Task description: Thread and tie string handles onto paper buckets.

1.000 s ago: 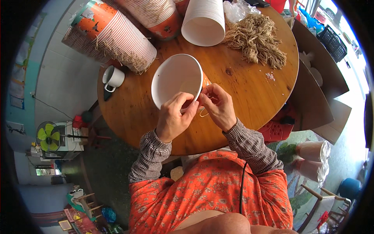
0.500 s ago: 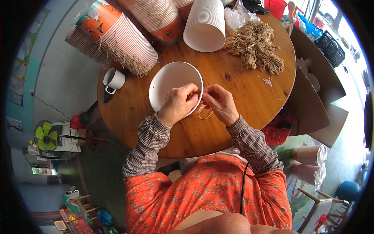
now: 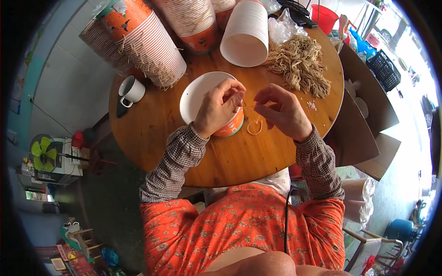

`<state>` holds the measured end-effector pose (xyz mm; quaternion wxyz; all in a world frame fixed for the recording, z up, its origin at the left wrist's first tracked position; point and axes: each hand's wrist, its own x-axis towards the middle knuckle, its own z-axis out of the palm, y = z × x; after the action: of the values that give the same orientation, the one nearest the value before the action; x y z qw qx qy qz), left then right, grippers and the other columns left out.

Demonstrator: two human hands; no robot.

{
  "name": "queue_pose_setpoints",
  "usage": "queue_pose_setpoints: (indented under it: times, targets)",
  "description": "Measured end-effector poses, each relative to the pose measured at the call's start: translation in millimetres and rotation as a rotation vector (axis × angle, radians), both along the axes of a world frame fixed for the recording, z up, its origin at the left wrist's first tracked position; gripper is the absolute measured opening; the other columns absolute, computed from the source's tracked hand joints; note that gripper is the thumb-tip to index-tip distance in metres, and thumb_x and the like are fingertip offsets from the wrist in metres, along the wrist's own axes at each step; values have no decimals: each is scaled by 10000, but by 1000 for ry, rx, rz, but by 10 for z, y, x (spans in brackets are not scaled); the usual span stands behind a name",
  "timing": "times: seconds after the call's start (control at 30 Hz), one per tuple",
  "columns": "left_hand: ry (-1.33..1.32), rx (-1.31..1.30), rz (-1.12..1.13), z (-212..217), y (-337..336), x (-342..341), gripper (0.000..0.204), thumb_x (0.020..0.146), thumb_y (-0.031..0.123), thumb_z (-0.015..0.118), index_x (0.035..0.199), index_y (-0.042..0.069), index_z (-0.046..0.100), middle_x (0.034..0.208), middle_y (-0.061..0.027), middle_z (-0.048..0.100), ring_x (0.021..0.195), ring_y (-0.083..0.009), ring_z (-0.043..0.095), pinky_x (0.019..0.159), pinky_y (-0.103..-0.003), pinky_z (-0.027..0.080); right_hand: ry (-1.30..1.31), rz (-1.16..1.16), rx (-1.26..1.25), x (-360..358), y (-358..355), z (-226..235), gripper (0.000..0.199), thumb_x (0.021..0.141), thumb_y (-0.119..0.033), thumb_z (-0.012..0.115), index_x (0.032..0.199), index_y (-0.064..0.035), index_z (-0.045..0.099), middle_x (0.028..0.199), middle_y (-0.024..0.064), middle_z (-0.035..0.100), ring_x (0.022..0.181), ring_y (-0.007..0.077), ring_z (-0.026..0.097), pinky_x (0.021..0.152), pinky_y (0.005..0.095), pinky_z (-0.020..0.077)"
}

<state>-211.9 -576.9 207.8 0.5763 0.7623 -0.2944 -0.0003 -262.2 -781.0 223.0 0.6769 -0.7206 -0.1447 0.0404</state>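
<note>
A paper bucket [image 3: 192,100], white inside and orange outside, stands tilted on the table in front of me. My left hand [image 3: 221,106] lies over its right rim, thumb and fingers pinched on a thin tan cord [image 3: 248,107] at the bucket's side. To the right, my right hand [image 3: 283,112] pinches the same cord, which runs short and taut between both hands. Below, a loose curl of cord hangs beside the bucket's orange wall. The exact spot where the cord meets the bucket is hidden by my left fingers. A small dark hole shows in the bucket's left wall.
Stacked paper buckets with cord handles [image 3: 154,55] lie at the far left, near a white mug [image 3: 132,89]. A stack of white buckets [image 3: 246,34] lies behind. Rightward are a heap of tan cords [image 3: 299,64], small white bits [image 3: 311,106] and an open cardboard box [image 3: 352,133].
My right hand has moved right and away from the rim, drawing the cord out between my hands. My left hand has shifted slightly right, and the bucket's orange side shows more.
</note>
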Motion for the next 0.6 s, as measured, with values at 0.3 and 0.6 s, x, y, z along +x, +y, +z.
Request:
queue_pose_setpoints:
  times: [0.3, 0.6]
  targets:
    - [359, -34, -118, 30, -104, 13, 249, 935, 213, 615, 940, -36, 625, 739, -25, 638, 629, -70, 601, 583, -218, 515, -338, -138, -263, 82, -66, 42, 98, 855, -50, 664, 908, -46, 581, 700, -44, 515, 573, 12, 437, 513, 198, 380]
    - [222, -69, -77, -78, -156, 46, 229, 970, 112, 528, 1148, -30, 500, 815, -69, 657, 682, -96, 622, 606, -224, 514, -393, -174, -222, 163, -100, -1, 144, 819, -72, 681, 921, -40, 583, 742, 58, 620, 612, 133, 582, 565, 290, 471]
